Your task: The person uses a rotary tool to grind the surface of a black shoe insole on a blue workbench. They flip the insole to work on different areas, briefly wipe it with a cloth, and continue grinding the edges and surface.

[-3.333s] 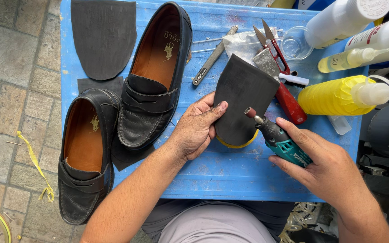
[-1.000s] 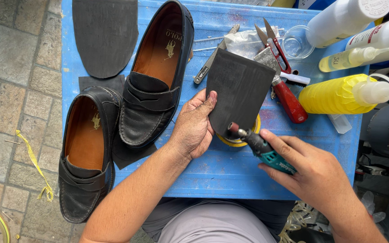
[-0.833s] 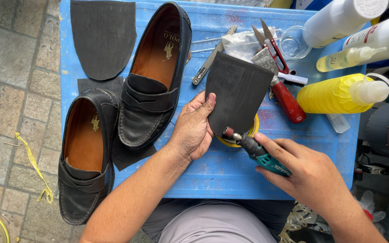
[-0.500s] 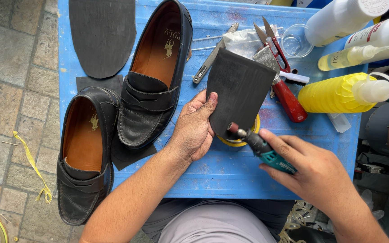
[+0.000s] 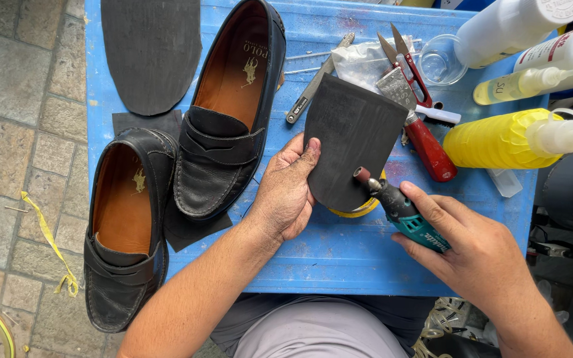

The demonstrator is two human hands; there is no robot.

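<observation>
Left hand [image 5: 285, 195]: grip closed on the left edge of a dark rubber sole piece [image 5: 353, 136], thumb across its face, fingers behind. The piece is held tilted above the blue counter [image 5: 339, 258], its lower rounded end over a yellow ring-shaped object [image 5: 359, 209] lying on the counter.

Right hand [image 5: 475, 255]: grip closed around a teal rotary tool [image 5: 402, 212]. The tool's small drum tip touches the lower right face of the sole piece.

Surroundings: immediately left of the left grip lies a black loafer [image 5: 223, 119] with tan lining; a second black loafer [image 5: 127, 225] lies further left, overhanging the counter edge. Flat dark scraps lie beneath both. A larger dark sole blank [image 5: 150, 53] rests beyond them.

Behind the sole piece, close to it: a red-handled scraper [image 5: 422, 136], red scissors [image 5: 406, 59], a metal knife [image 5: 316, 79], crumpled clear plastic [image 5: 366, 56]. Right of the right grip: a yellow squeeze bottle [image 5: 499, 136], with white bottles [image 5: 518, 23] beyond it. These crowd the far and right sides; the counter nearest the person carries only the hands.
</observation>
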